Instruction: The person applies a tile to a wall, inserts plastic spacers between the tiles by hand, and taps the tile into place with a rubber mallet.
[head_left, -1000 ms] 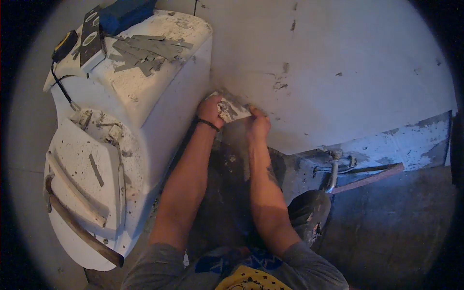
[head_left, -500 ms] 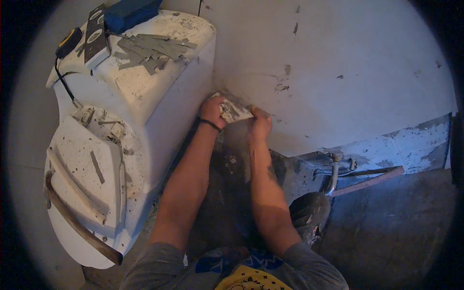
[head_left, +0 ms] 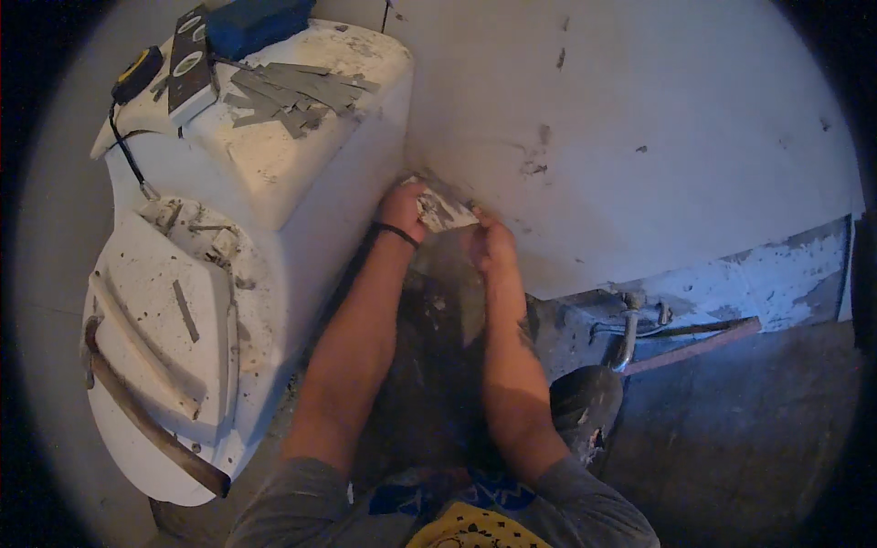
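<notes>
Low in the corner between the toilet and the wall, both my hands are at a flat, whitish piece smeared with grey [head_left: 444,212]. My left hand [head_left: 399,212] is closed on its left side. The fingers of my right hand [head_left: 494,245] are bent at its right corner. The far edge of the piece lies against the dirty wall base, and I cannot tell whether it is loose or fixed there. Beside my left arm stands the white toilet [head_left: 338,173], spotted with grey crumbs.
On the toilet tank lie a spirit level [head_left: 192,68], a tape measure [head_left: 137,75], a blue block [head_left: 256,27] and several grey strips [head_left: 297,89]. A hammer [head_left: 151,420] and a wooden stick [head_left: 142,342] rest on the lid. To the right, a metal pipe [head_left: 630,333] juts out below the wall panel.
My right hand has shifted slightly down, with its fingers more bent at the piece's corner. My left hand keeps its hold. The whole view has moved a little.
</notes>
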The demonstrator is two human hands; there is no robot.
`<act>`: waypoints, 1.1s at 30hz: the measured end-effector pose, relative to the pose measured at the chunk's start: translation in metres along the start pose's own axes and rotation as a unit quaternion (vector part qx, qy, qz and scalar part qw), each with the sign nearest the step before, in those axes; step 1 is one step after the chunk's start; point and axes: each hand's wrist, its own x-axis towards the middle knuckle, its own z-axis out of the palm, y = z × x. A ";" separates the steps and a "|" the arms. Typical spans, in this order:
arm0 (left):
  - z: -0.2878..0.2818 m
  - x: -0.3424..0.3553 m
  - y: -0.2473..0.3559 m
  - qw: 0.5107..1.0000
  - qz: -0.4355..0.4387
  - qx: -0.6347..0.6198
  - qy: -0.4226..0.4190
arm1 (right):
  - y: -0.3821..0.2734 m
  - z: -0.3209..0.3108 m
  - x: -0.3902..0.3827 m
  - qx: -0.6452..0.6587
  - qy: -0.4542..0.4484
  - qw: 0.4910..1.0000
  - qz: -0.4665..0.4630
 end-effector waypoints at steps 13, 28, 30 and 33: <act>0.012 -0.012 0.005 1.000 0.010 0.003 0.014 | -0.031 0.022 -0.006 0.246 -0.007 0.954 0.173; 0.005 -0.008 0.005 1.000 -0.016 0.002 0.002 | 0.013 0.029 0.024 0.411 -0.040 0.900 0.137; 0.006 -0.009 0.004 1.000 -0.019 0.004 0.019 | 0.025 0.034 0.030 0.433 -0.044 0.891 0.127; 0.005 -0.008 0.003 1.000 -0.009 0.004 0.013 | 0.035 0.038 0.035 0.426 0.029 0.894 0.133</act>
